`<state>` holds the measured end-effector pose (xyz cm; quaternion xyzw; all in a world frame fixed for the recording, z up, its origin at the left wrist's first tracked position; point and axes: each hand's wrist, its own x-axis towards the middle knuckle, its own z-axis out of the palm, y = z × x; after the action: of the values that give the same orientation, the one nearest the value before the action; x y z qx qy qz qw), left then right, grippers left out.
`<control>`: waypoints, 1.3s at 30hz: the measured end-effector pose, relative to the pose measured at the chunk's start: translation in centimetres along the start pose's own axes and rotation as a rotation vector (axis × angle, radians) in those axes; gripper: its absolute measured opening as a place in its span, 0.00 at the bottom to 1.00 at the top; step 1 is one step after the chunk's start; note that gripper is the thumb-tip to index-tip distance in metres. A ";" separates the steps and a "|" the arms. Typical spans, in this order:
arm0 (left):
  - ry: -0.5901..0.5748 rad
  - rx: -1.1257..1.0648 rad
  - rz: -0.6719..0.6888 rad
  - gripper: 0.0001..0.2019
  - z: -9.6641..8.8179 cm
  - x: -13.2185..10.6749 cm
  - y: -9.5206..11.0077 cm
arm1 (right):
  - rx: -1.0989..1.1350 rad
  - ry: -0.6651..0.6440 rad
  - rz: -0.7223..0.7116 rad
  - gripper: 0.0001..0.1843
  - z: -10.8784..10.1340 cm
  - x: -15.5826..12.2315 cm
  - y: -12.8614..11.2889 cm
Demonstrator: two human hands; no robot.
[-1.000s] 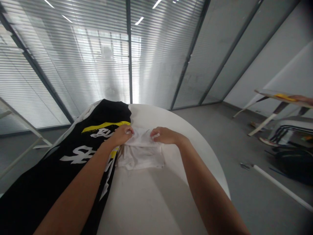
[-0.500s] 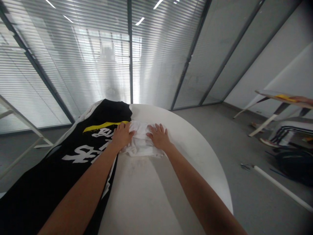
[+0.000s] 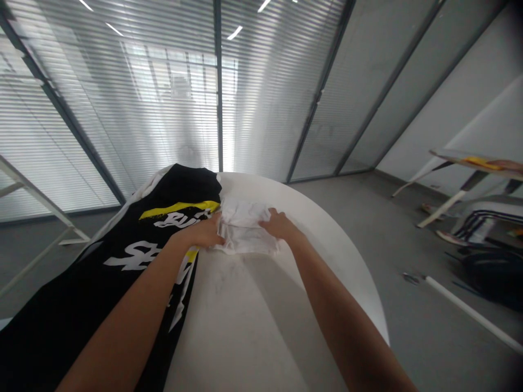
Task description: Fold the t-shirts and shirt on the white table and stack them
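Observation:
A small folded white cloth [image 3: 245, 228] lies on the round white table [image 3: 327, 256], toward its far side. My left hand [image 3: 204, 235] rests on the cloth's left edge and my right hand [image 3: 277, 224] on its right edge. Both hands have their fingers curled onto the fabric, gripping its sides. A black garment with white lettering and a yellow stripe [image 3: 122, 261] is spread over the table's left half, just under my left wrist.
Glass walls with blinds stand behind the table. A white frame [image 3: 36, 207] is at the left. On the right floor lie a white tube [image 3: 469, 310], a dark bag [image 3: 490, 272] and a slanted white board stand [image 3: 469, 174].
My hands folded the white cloth away from me, pressed it flat, then moved to its two sides and curled onto its edges. The cloth now lies smaller and farther from me.

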<state>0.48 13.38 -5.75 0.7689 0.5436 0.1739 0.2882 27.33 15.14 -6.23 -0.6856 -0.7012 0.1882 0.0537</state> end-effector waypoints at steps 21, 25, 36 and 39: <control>-0.210 0.006 -0.013 0.45 -1.9 -0.9 -1.1 | 0.178 -0.608 -0.021 0.77 -2.6 -2.6 -0.1; -0.284 -0.008 -0.002 0.48 -1.8 -1.0 -0.9 | 0.187 -0.559 -0.158 0.71 -2.6 -2.7 -0.4; -0.355 -0.525 -0.070 0.45 -2.8 -1.5 -0.1 | 0.441 -0.673 -0.067 0.52 -4.4 -2.8 1.1; -0.436 -0.415 -0.145 0.48 -3.3 -2.2 -0.2 | 0.367 -0.710 -0.028 0.55 -4.6 -2.9 1.3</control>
<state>-2.35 12.24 -3.26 0.6719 0.4753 0.0910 0.5607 30.28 13.13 -1.85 -0.5472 -0.6403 0.5348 -0.0679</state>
